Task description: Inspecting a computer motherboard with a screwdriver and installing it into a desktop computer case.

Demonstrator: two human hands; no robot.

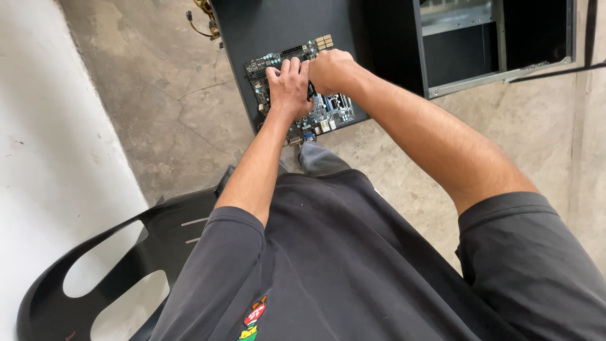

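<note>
Motherboard (328,112) is lying flat on a black panel (278,25) straight ahead of me, past my knees, and both my hands are resting on top of it. Nearest to me, I am wearing a dark grey shirt (353,265) and sitting in a black plastic chair (95,252) whose armrest is curving round on my left side. Beyond my lap the bare concrete floor (158,95) is showing, with a fine crack running across it.

My left hand (289,88) is pressing down on the board's middle, fingers spread slightly and pointing away from me, knuckles up. My right hand (331,69) is curled into a loose fist just beside it, touching it at the thumb side, over the board's far edge. The two hands are working close together; I cannot tell what, if anything, either one is pinching, since the fingers are hiding whatever sits under them. The board's near edge with its connector ports is sticking out towards me below my left wrist.

Farther off, an open black computer case (499,44) is standing to the right of the panel, its metal drive bay showing inside. A bundle of yellow and black cables (203,16) is lying at the far left corner.
</note>
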